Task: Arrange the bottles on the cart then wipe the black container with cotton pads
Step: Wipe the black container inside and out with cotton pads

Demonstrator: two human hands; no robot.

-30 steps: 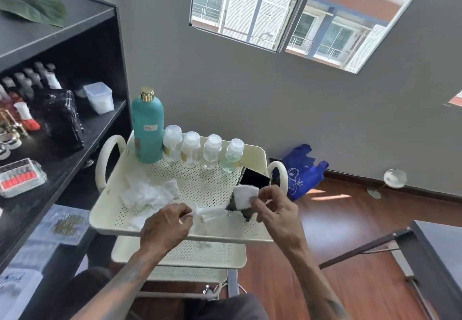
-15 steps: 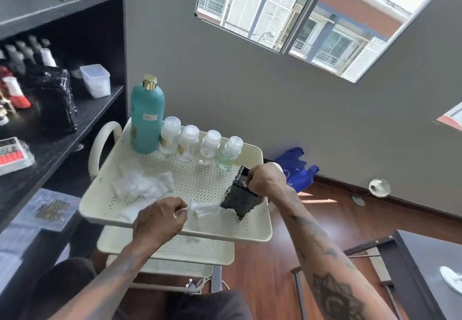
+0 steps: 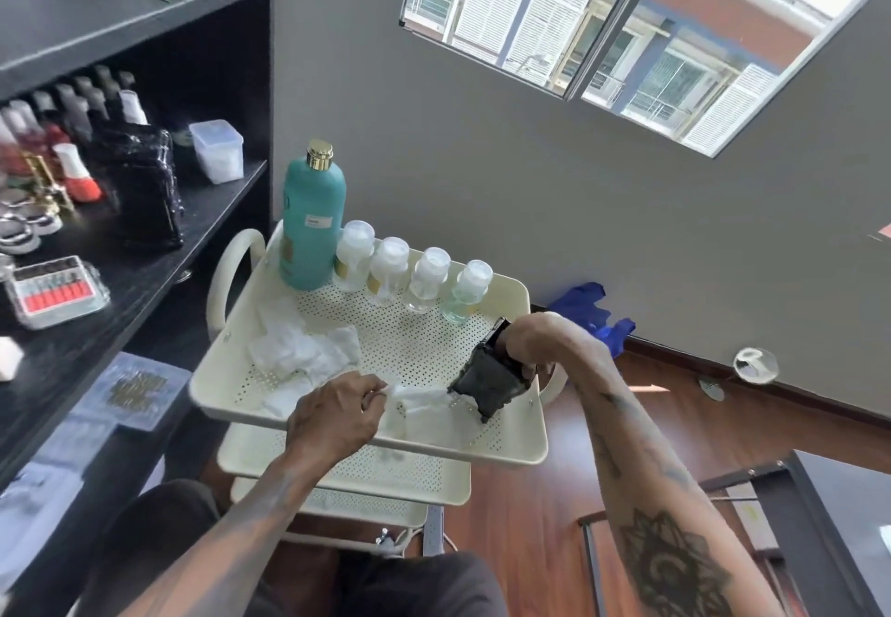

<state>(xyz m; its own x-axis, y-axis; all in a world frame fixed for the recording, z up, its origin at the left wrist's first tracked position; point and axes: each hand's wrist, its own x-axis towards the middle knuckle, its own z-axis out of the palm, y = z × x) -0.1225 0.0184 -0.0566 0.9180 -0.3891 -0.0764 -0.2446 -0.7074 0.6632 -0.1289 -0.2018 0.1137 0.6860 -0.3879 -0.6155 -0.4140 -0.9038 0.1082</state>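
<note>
White cotton was pinched in the left hand (image 3: 332,416), whose fingers were closed on a crumpled cotton pad (image 3: 413,400) lying on the near edge of the cart's top tray (image 3: 525,447). The pad reached toward the lower corner of the black container (image 3: 489,382), probably so that hand could wipe while the other steadied; whether pad and container actually touched could not be told.

Just to the right of that hand, the right hand (image 3: 523,346) was clamped over the upper end of the black container, holding it tilted with a lower corner near or on the perforated tray. That tilt likely turned a side face toward the pad.

Beyond the left hand, slightly to its left, a loose heap of white cotton pads (image 3: 299,351) sat on the tray, within easy reach for a fresh one.

Farther back, past both hands, a tall teal bottle (image 3: 311,225) with a gold cap stood at the rear left corner, and four small clear bottles (image 3: 414,279) stood upright in a row just beside it along the back rim. This lineup suggested the arranging was done, and kept the front of the tray free for wiping.

Farthest left of the hands, a black shelf (image 3: 144,269) held assorted cosmetics.
</note>
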